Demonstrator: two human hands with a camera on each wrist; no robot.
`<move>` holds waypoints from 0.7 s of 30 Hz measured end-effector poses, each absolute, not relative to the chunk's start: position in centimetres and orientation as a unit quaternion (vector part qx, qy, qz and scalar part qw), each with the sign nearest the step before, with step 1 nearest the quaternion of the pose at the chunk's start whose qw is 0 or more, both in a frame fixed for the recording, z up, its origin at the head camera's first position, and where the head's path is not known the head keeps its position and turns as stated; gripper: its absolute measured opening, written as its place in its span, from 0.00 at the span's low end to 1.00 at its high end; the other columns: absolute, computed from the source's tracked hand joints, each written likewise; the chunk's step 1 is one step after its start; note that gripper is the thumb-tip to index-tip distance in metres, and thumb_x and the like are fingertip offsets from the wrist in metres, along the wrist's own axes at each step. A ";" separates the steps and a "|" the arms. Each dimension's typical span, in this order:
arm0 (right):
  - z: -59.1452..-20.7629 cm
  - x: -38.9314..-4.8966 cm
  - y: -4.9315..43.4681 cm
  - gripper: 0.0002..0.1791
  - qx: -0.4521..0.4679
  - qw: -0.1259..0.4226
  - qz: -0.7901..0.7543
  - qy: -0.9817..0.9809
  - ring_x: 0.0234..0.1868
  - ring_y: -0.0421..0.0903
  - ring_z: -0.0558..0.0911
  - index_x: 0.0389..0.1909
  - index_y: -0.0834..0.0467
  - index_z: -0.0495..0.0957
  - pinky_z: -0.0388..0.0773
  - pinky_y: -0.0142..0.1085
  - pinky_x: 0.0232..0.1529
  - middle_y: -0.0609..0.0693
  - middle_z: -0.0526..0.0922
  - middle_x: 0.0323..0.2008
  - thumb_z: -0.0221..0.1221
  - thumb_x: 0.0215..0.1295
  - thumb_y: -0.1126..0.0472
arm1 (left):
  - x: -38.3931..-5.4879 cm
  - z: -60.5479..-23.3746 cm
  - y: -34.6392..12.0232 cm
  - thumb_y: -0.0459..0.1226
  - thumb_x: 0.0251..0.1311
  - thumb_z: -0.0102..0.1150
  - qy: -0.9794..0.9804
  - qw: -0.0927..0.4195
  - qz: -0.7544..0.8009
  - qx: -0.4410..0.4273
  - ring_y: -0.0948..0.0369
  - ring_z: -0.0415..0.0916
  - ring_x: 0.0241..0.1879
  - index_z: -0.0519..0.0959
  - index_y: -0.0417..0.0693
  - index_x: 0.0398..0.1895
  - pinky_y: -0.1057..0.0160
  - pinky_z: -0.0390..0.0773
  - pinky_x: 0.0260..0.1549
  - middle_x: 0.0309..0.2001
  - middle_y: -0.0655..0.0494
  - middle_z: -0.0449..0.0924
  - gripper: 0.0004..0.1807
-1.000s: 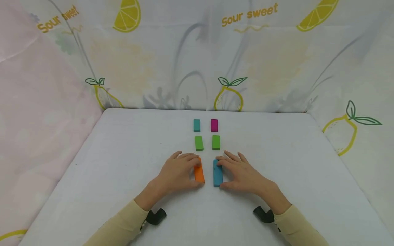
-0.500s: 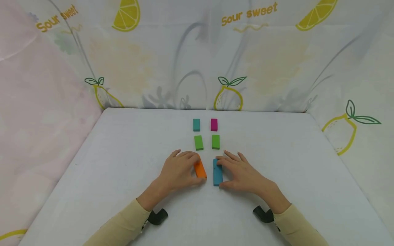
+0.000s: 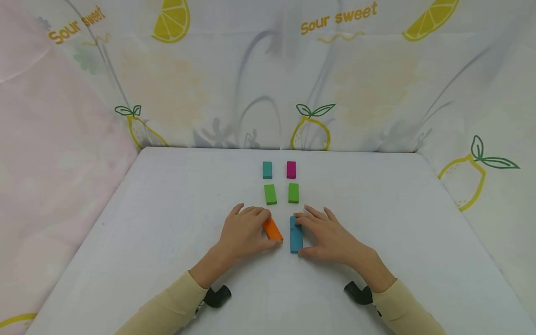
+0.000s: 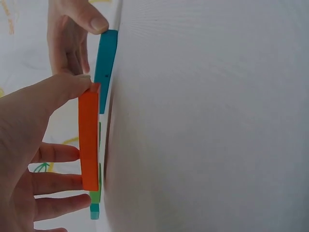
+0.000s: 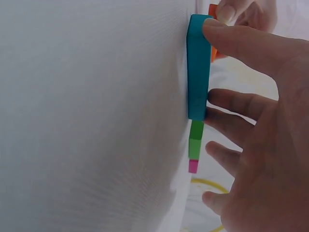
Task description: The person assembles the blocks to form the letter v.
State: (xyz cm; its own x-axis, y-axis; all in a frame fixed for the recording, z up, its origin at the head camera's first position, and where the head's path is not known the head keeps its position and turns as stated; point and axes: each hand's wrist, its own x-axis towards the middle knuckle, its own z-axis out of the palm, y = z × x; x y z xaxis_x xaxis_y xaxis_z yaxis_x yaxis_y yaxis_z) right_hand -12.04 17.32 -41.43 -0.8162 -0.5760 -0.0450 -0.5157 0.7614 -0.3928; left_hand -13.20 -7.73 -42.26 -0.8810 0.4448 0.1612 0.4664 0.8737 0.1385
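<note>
While the left hand (image 3: 243, 232) is pinching the orange block (image 3: 272, 229) by its ends between thumb and fingers, the right hand (image 3: 328, 237) is gripping the blue block (image 3: 296, 239) likewise, just beside it; both are looking light and stiff, best held endwise, green blocks (image 3: 270, 194) are sitting beyond, and room is stretching sideways across the white table (image 3: 410, 218)

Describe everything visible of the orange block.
The orange block is a plain, straight-edged rectangular bar, longer than wide, evenly coloured; wood or plastic, can't tell. The left hand holds it, thumb at the near end, fingers toward the far end, partly covering it. In the head view it lies aslant, its near end angled toward the blue block without touching it. From the left wrist, it appears held slightly clear of the table.
</note>
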 end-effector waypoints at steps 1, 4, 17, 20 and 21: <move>-41.4 -12.0 17.3 0.33 -0.291 0.082 -0.184 0.935 0.78 0.57 0.56 0.61 0.51 0.71 0.47 0.70 0.71 0.49 0.68 0.73 0.69 0.57 0.45 | -13.2 -42.3 -7.7 0.67 0.49 0.64 -0.966 0.060 -0.085 -0.236 0.57 0.80 0.55 0.79 0.57 0.47 0.43 0.65 0.68 0.52 0.58 0.85 0.31; -41.5 -12.1 17.3 0.33 -0.290 0.085 -0.183 0.936 0.78 0.57 0.56 0.62 0.51 0.71 0.48 0.69 0.71 0.48 0.68 0.73 0.69 0.57 0.45 | -13.2 -42.2 -7.6 0.67 0.49 0.64 -0.966 0.055 -0.081 -0.240 0.56 0.80 0.55 0.79 0.56 0.47 0.42 0.65 0.68 0.51 0.57 0.84 0.31; -41.2 -12.1 16.9 0.34 -0.278 0.085 -0.167 0.942 0.79 0.57 0.54 0.61 0.49 0.72 0.44 0.70 0.72 0.48 0.69 0.72 0.70 0.55 0.43 | -13.2 -42.6 -7.8 0.68 0.46 0.66 -0.965 0.063 -0.065 -0.246 0.58 0.77 0.57 0.79 0.57 0.47 0.42 0.65 0.68 0.51 0.58 0.82 0.33; -41.2 -12.1 16.9 0.34 -0.277 0.088 -0.173 0.941 0.79 0.57 0.53 0.62 0.49 0.72 0.44 0.70 0.72 0.48 0.68 0.72 0.70 0.55 0.44 | -13.2 -42.6 -7.8 0.68 0.46 0.67 -0.965 0.054 -0.069 -0.246 0.57 0.76 0.58 0.79 0.57 0.47 0.42 0.64 0.68 0.51 0.58 0.82 0.33; -41.3 -12.1 16.9 0.34 -0.276 0.089 -0.174 0.941 0.79 0.57 0.53 0.62 0.49 0.72 0.44 0.70 0.72 0.48 0.68 0.72 0.70 0.55 0.44 | -13.2 -42.5 -7.9 0.68 0.46 0.67 -0.965 0.049 -0.072 -0.247 0.56 0.76 0.59 0.79 0.57 0.48 0.42 0.64 0.69 0.52 0.57 0.82 0.33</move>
State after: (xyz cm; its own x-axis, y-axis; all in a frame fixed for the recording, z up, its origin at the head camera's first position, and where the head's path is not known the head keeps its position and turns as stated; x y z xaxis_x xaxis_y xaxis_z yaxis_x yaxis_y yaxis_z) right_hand -12.14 16.89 -41.26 -0.8314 -0.5512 -0.0704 -0.4894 0.7863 -0.3770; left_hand -13.24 -7.85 -42.53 -0.8733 0.4694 0.1304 0.4835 0.8678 0.1143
